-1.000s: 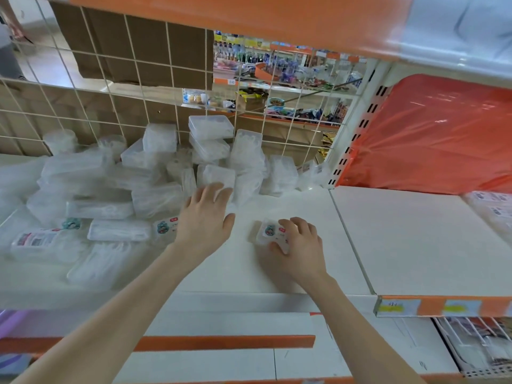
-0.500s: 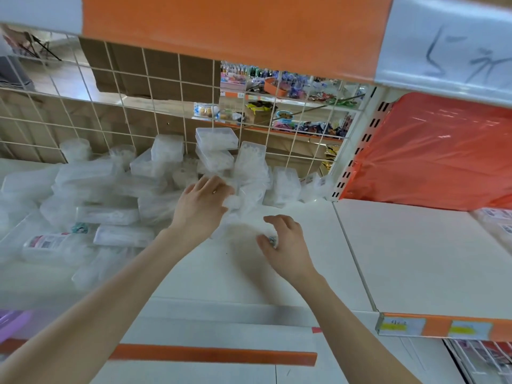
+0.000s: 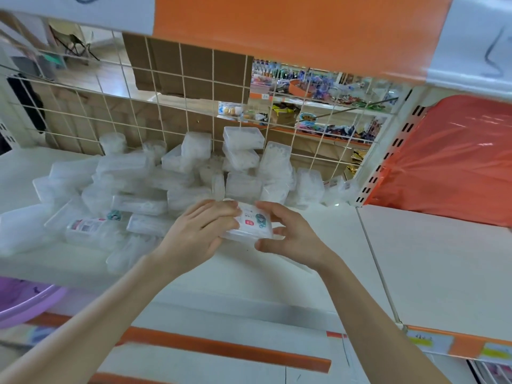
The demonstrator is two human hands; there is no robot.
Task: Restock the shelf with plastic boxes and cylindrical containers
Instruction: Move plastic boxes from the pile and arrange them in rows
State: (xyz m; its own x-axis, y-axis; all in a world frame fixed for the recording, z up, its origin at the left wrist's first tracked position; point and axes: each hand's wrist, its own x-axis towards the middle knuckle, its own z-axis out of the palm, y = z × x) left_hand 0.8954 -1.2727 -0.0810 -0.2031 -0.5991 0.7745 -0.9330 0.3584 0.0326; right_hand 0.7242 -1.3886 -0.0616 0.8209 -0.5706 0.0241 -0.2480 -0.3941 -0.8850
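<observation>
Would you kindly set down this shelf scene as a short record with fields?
held item: labelled clear box, gripped at its ends by both hands
left hand: fingers curled over the box's left end
right hand: thumb and fingers pinch the right end
stock: pile of clear boxes, stacked against the grid
shelf: white, carries the pile
right bay: orange bag
lower left: purple basin
</observation>
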